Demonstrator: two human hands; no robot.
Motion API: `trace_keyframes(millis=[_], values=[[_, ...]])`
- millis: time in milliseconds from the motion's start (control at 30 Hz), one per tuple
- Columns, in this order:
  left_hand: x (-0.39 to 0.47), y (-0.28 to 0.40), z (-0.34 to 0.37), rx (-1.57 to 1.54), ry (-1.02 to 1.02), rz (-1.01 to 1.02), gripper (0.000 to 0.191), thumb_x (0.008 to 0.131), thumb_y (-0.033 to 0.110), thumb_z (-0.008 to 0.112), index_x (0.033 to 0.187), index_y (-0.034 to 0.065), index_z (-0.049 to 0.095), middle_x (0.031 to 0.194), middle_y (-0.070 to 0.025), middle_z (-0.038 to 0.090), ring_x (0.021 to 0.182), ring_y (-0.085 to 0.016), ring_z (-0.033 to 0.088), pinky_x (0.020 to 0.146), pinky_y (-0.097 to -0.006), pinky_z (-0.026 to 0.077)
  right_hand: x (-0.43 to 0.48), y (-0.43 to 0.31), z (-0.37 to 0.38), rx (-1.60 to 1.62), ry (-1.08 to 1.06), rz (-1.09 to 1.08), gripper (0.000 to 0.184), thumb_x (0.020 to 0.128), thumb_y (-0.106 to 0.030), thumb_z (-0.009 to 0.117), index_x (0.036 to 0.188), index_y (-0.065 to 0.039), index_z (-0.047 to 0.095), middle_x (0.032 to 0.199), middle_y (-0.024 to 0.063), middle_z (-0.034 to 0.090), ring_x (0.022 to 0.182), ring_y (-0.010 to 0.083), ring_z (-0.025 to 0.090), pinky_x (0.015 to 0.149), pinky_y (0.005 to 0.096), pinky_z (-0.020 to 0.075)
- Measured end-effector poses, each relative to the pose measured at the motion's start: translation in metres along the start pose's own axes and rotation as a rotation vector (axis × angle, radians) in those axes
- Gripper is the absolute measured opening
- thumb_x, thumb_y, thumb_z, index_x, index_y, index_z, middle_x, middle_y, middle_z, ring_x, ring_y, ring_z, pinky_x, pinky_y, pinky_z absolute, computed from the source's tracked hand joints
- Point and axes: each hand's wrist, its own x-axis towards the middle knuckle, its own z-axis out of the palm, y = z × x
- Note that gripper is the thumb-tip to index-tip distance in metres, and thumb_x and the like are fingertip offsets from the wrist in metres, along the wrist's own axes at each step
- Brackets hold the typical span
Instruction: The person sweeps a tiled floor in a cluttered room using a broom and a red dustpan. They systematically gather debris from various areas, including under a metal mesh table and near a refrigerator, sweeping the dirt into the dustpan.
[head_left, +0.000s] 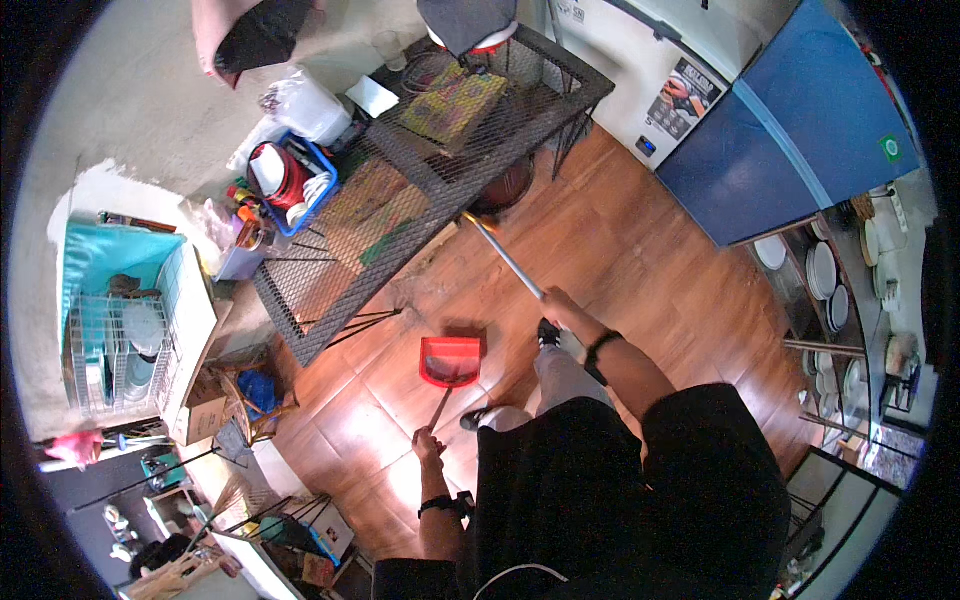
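My left hand (429, 444) grips the thin handle of a red dustpan (450, 352), whose pan is over the tiled floor left of my feet. Some dark matter seems to show inside the pan. Further up and to the right, my right hand (559, 306) is closed around a silver pole (506, 257). The pole slants up and left to the edge of a black mesh-topped table (420, 251). A bit of yellow shows at its far end; the rest of that end is hidden beneath the table.
A blue basket (330, 187) with containers stands on the mesh table, beside a patterned box (454, 105). Thin black table legs reach the wood-look floor (622, 247). A blue-doored cabinet (795, 127) is at upper right, shelves of plates (821, 270) at right, and a dish rack (120, 352) at left.
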Motion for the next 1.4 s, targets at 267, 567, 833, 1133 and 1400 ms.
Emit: trace_keyframes(millis=[267, 567, 833, 1133, 1400], values=[[-0.04, 0.02, 0.053, 0.002, -0.047, 0.08, 0.017, 0.081, 0.025, 0.048, 0.085, 0.0087, 0.053, 0.053, -0.0001, 0.04, 0.037, -0.01, 0.035, 0.034, -0.0266, 0.036, 0.031, 0.058, -0.022, -0.369, 0.037, -0.026, 0.025, 0.078, -0.017, 0.048, 0.086, 0.005, 0.057, 0.075, 0.0251, 0.06, 0.066, 0.0323, 0.063, 0.057, 0.0412, 0.0505], [-0.013, 0.015, 0.127, 0.056, -0.115, 0.024, 0.018, 0.079, 0.025, 0.05, 0.082, 0.009, 0.056, 0.052, -0.0026, 0.038, 0.036, -0.013, 0.036, 0.034, -0.0275, 0.036, -0.079, 0.139, -0.121, -0.274, -0.15, 0.183, 0.028, 0.086, -0.022, 0.047, 0.105, -0.002, 0.054, 0.061, 0.0115, 0.054, 0.049, 0.022, 0.052, 0.043, 0.0356, 0.0405], [-0.014, 0.011, 0.143, 0.001, -0.179, 0.066, 0.022, 0.077, 0.03, 0.052, 0.085, 0.0094, 0.057, 0.051, -0.003, 0.038, 0.037, -0.014, 0.037, 0.035, -0.0284, 0.038, -0.046, 0.063, -0.133, 0.049, -0.099, 0.069, 0.029, 0.089, -0.029, 0.042, 0.101, -0.008, 0.058, 0.051, 0.0041, 0.048, 0.035, 0.013, 0.042, 0.032, 0.0279, 0.0356], [-0.041, 0.004, 0.186, -0.12, 0.028, -0.116, 0.019, 0.082, 0.024, 0.048, 0.093, 0.0099, 0.053, 0.053, -0.0004, 0.039, 0.038, -0.011, 0.038, 0.036, -0.0273, 0.039, 0.11, -0.014, -0.086, 0.251, -0.188, 0.06, 0.026, 0.091, -0.023, 0.038, 0.074, -0.005, 0.046, 0.046, 0.0045, 0.043, 0.03, 0.014, 0.039, 0.027, 0.0295, 0.0307], [-0.075, -0.001, 0.243, -0.34, 0.093, -0.172, 0.012, 0.081, 0.023, 0.053, 0.085, 0.0117, 0.052, 0.051, 0.0016, 0.037, 0.038, -0.01, 0.036, 0.036, -0.0262, 0.035, 0.218, -0.03, -0.079, 0.265, -0.243, 0.214, 0.028, 0.091, -0.029, 0.034, 0.082, -0.007, 0.047, 0.048, 0.006, 0.042, 0.033, 0.0166, 0.04, 0.029, 0.0311, 0.0322]])
